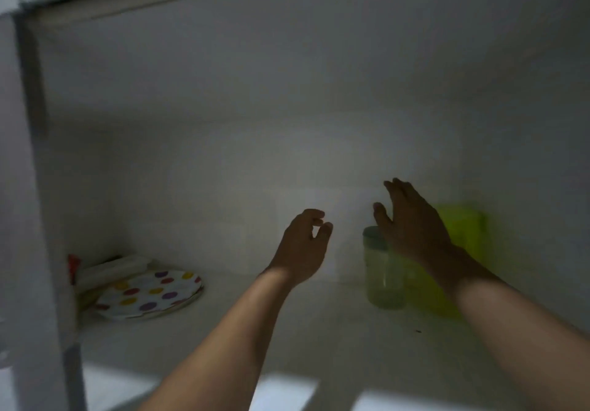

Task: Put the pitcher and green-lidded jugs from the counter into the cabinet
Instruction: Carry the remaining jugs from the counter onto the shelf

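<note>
Cabinet (pixel 223 107): white inside, dim, seen from slightly below; both forearms reach in over the shelf.
Shelf (pixel 287 331): white board, carries everything listed below; a small dark speck lies near its right front.
Green jug (pixel 466 235): translucent lime-green, blurred, stands far right on the shelf against the side wall; largely hidden behind the right wrist, lid not made out.
Clear jug (pixel 381 273): pale, see-through, upright, pale greyish lid on top; stands touching or just beside the green jug, on its left.
Plates (pixel 150 292): small stack, white with purple, yellow and red dots, left end of the shelf.
White rolls (pixel 111 270): pale long items behind the plates, blurred; something red just beside them at the cabinet wall.
Right hand (pixel 412 222): fingers straight and spread, palm facing left, above the clear jug's lid; holds nothing; contact with the jug cannot be told.
Left hand (pixel 303 244): mid-shelf, fingers loosely curled, thumb near forefinger, nothing in it; well apart from both jugs.
</note>
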